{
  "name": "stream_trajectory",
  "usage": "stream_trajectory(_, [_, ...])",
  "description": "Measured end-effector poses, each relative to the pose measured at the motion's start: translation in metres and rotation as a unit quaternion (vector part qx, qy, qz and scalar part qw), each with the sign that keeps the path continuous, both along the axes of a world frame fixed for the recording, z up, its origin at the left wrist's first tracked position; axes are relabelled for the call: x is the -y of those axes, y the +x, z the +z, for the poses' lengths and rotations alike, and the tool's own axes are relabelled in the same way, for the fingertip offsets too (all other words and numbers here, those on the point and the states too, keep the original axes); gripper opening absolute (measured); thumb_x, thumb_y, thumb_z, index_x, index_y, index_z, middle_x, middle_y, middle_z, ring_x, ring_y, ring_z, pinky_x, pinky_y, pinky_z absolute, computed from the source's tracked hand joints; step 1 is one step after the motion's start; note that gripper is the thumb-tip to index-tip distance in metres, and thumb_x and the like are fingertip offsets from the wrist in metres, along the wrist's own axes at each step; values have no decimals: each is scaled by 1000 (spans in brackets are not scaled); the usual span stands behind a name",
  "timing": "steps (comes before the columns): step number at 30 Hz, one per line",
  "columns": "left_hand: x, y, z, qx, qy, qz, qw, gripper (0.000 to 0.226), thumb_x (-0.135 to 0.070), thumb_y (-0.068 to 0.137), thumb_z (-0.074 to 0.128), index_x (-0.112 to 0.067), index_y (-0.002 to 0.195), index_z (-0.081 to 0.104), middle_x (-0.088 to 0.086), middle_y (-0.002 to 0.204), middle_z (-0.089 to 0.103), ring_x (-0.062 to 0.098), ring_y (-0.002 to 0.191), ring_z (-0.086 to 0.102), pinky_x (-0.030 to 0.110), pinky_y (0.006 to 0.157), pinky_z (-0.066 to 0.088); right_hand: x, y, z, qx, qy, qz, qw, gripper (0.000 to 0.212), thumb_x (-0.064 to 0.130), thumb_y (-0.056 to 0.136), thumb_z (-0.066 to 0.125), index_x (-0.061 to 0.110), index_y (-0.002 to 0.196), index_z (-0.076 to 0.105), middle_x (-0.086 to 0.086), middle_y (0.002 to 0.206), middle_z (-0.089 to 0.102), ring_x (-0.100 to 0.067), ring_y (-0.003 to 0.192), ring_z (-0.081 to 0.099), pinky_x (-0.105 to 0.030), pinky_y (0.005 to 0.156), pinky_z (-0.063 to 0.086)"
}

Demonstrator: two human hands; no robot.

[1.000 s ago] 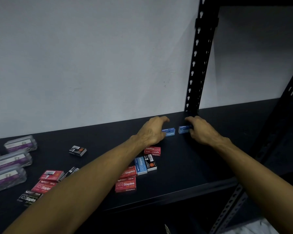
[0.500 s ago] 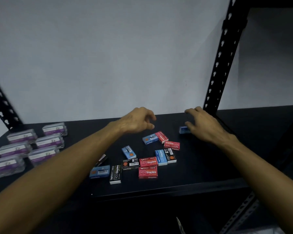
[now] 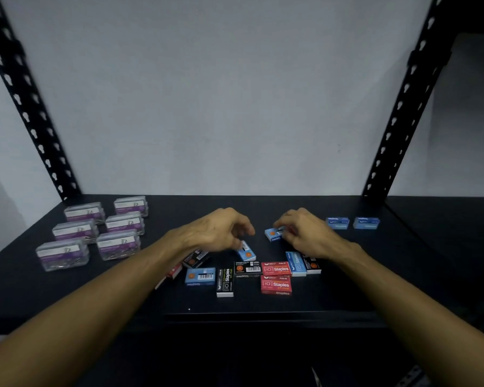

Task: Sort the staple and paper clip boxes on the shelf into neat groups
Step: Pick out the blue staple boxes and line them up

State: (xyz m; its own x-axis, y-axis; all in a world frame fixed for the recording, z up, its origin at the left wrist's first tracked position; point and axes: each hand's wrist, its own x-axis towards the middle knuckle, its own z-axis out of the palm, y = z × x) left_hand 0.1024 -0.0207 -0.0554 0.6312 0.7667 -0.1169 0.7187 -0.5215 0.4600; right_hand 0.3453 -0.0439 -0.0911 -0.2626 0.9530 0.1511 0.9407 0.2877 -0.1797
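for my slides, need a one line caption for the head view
Both hands reach into mixed staple boxes mid-shelf: right hand grips a blue box, left hand touches another blue box.

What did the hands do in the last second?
Both hands let go of the two blue boxes set side by side at the back right and drew back to the mixed pile. The right hand now pinches another blue box; the left hand curls over a blue box, grip unclear. The clip boxes stayed in their group on the left.
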Motion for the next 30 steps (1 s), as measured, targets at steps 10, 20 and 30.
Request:
stream_trajectory(10, [-4, -8, -23, -31, 32, -37, 998, 40, -23, 87, 72, -22, 125, 62, -5, 121, 63, 11, 110, 59, 29, 97, 49, -11, -8, 0, -20, -78, -19, 997, 38, 35, 87, 69, 33, 123, 61, 12, 112, 61, -11, 111, 49, -35, 91, 47])
stream_trajectory(20, [-15, -1, -26, 18, 38, -31, 999, 25, -39, 96, 58, -21, 107, 71, -12, 97, 62, 4, 90, 58, 18, 74, 42, -13, -4, 1, -81, -110, -28, 990, 29, 33, 94, 60, 33, 123, 66, 9, 114, 51, -12, 107, 52, -37, 96, 46])
stream_trajectory(30, [-24, 5, -27, 22, 28, -6, 999, 30, -37, 101, 48, -17, 110, 69, -3, 109, 70, 11, 98, 64, 32, 90, 52, -13, -1, -2, -154, -81, -42, 984, 31, 22, 102, 49, 23, 130, 61, 7, 131, 60, -8, 117, 53, -29, 100, 44])
